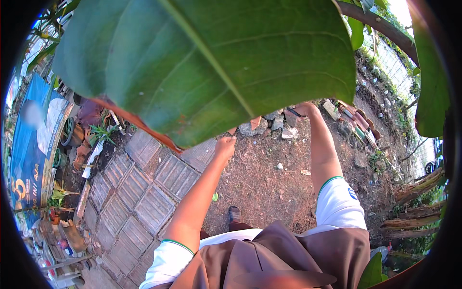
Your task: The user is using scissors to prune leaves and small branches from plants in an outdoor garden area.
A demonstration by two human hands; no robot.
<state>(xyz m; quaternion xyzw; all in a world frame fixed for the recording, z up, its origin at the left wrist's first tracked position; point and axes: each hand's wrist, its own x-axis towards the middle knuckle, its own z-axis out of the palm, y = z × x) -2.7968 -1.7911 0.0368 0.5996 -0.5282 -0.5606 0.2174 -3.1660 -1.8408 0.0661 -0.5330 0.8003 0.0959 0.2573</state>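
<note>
A large green leaf hangs close before me and covers the upper middle of the view. Below its lower edge, my left hand is raised with the fingers curled in. A small orange-brown piece shows just past its fingertips; whether the hand holds it is unclear. My right hand is stretched out farther, partly behind the leaf's right lower edge. A slim dark object shows at that hand, and I cannot tell if it is gripped or worn.
Rough stones and stacked roof tiles lie on the bare soil ahead. Paving slabs cover the left side, beside potted plants and a blue banner. A branch crosses the upper right; cut logs lie at right.
</note>
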